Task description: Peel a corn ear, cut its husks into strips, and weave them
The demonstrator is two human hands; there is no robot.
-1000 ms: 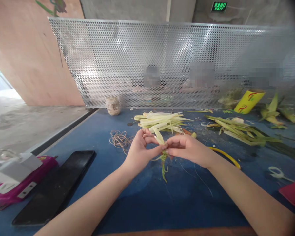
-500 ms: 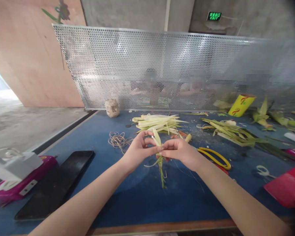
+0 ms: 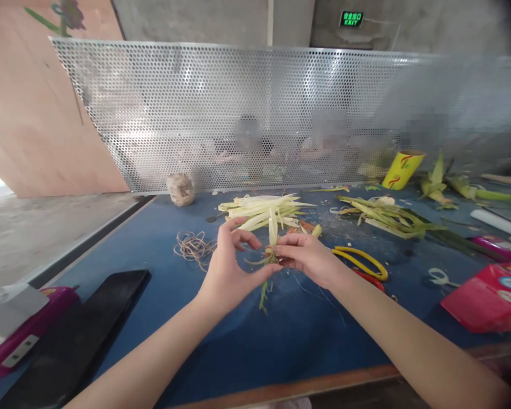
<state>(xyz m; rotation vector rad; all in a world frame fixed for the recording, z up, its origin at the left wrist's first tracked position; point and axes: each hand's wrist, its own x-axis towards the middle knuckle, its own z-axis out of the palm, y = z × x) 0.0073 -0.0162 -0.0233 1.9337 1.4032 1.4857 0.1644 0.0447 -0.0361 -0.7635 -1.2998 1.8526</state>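
My right hand (image 3: pixel 304 255) pinches a small corn husk bundle (image 3: pixel 273 227) between thumb and fingertips above the blue table. A pale leaf strip stands up from it, and a thin green stalk (image 3: pixel 263 298) hangs below. My left hand (image 3: pixel 234 264) is beside it, with thumb and fingers spread apart in a C shape and the thumb tip close to the bundle's lower part. Whether that thumb touches the bundle I cannot tell. Just beyond my hands lies a pile of pale husk strips (image 3: pixel 264 209). A loose coil of brown twine (image 3: pixel 193 248) lies left of them.
Yellow loop handles (image 3: pixel 366 262) and a red box (image 3: pixel 485 298) are at right, with green husks (image 3: pixel 392 218) behind. A black phone-like slab (image 3: pixel 89 335) and purple power strip (image 3: pixel 29 335) lie left. A perforated metal screen (image 3: pixel 196 113) borders the far edge; people sit beyond.
My left hand has let go of the husk bundle and its fingers have spread. My right hand still pinches it. The whole view has shifted, so things appear farther left.
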